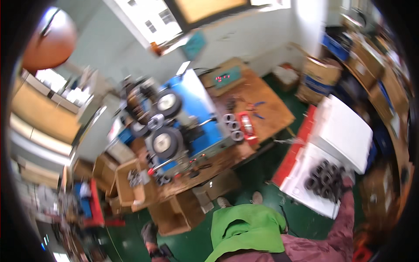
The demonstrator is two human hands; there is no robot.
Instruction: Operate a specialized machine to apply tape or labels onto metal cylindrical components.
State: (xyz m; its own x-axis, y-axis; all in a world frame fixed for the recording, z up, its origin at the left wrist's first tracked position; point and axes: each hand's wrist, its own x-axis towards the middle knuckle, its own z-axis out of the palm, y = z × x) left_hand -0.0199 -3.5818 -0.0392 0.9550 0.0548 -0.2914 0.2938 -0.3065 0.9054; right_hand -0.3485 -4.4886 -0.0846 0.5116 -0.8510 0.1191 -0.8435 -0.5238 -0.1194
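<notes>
At the lower left my left hand (149,232), in a grey glove, hangs beside an open cardboard box (174,217). Blur keeps its finger positions unclear, and I see nothing held in it. My right arm stretches out to the right, and the right hand (347,181) is at the edge of a pile of dark round ring-like parts (324,179). These lie in a white-lined box (297,188) with a red side. The right fingers are blurred against the pile, so a grip does not show.
A wooden workbench (275,111) carries a blue machine (200,100) with dark rollers, pale rings (231,125), a red tool tray (247,128) and a box with a red digital display (228,77). Cardboard boxes line its front. A brown sack (320,78) stands at the far right.
</notes>
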